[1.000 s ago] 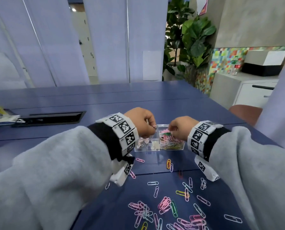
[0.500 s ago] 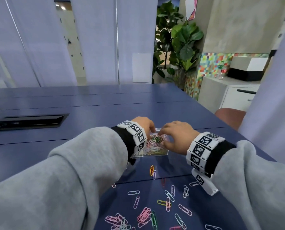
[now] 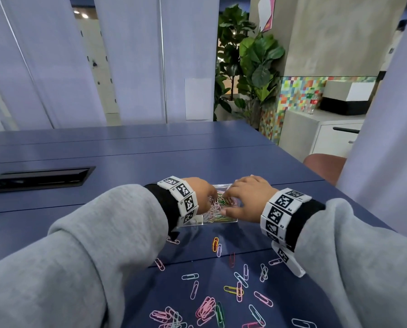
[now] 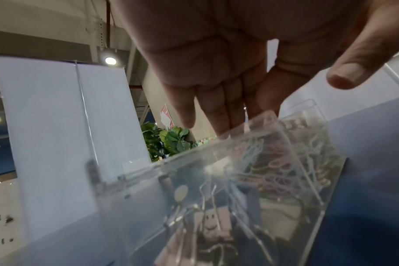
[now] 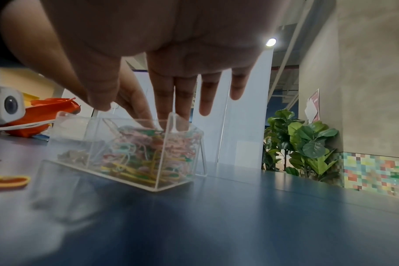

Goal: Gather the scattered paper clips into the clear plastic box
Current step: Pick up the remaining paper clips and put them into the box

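The clear plastic box (image 3: 224, 220) stands on the blue table (image 3: 221, 162), its right compartment heaped with coloured paper clips (image 5: 143, 153). My left hand (image 3: 209, 194) reaches over the box from the left with straight fingers (image 4: 219, 124) near the inner divider and holds nothing. My right hand (image 3: 230, 200) lies over the box from the right, its straight fingers (image 5: 166, 115) pressing down on the heap. In the near compartment of the box (image 4: 216, 162) lie binder clips (image 4: 212, 226). Several loose paper clips (image 3: 207, 308) are scattered on the table in front of the box.
A black recessed cable tray (image 3: 39, 177) sits in the table at the left. A brown chair (image 3: 323, 166) and a white cabinet (image 3: 320, 136) stand beyond the right edge. An orange bag (image 5: 50, 108) lies far left. An orange clip (image 3: 215, 243) lies just before the box.
Both hands have gone from curled pinches above the box to straight fingers lowered into it. The head view has tilted, so the box and clips sit lower in the picture.
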### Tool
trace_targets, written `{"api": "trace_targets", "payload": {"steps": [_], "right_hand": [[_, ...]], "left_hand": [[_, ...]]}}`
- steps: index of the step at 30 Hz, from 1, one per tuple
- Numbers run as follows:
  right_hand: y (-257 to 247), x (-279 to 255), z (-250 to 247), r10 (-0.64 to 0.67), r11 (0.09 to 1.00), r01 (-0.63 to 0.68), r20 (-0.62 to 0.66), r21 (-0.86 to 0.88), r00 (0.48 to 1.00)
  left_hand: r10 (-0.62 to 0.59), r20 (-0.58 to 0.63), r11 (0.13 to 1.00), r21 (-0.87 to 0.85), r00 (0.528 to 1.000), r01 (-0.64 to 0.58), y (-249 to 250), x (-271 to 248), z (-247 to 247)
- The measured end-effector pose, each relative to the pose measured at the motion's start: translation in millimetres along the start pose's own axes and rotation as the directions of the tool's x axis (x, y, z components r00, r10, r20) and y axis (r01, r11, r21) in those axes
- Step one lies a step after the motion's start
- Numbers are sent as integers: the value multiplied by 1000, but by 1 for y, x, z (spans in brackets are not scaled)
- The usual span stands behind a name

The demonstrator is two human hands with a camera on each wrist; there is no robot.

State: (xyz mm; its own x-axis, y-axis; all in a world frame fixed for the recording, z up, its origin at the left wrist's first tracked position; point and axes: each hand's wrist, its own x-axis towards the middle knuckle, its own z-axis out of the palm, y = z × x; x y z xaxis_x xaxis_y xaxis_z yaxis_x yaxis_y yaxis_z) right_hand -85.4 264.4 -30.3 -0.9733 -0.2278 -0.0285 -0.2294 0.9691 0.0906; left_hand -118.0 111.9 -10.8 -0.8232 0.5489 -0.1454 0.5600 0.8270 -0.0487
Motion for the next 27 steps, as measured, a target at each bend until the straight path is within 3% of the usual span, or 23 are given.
{"api": "trace_targets", "payload": {"steps": [3,7,10,15,27], "right_hand": [[-4,3,4,16,999,-17,43,33,999],[-1,1,-3,14,996,-12,-25,86,1000],[8,-3,-6,-19,996,25,-74,86,997],[8,-3,-3,-38,999,37,51,11,998],[3,-3,-6,-72,991,62,77,121,994]], "left_hand": [[-11,-6,998,-57,1000,11,2,2,4],[10,-48,991,-133,999,-16,-2,3,4],[52,-91,995,-77,995,-59,-8,3,4],[79,-30,988,134,996,-74,-6,2,5],[-4,15,993,115,1000,2,-5,2,9]]}}
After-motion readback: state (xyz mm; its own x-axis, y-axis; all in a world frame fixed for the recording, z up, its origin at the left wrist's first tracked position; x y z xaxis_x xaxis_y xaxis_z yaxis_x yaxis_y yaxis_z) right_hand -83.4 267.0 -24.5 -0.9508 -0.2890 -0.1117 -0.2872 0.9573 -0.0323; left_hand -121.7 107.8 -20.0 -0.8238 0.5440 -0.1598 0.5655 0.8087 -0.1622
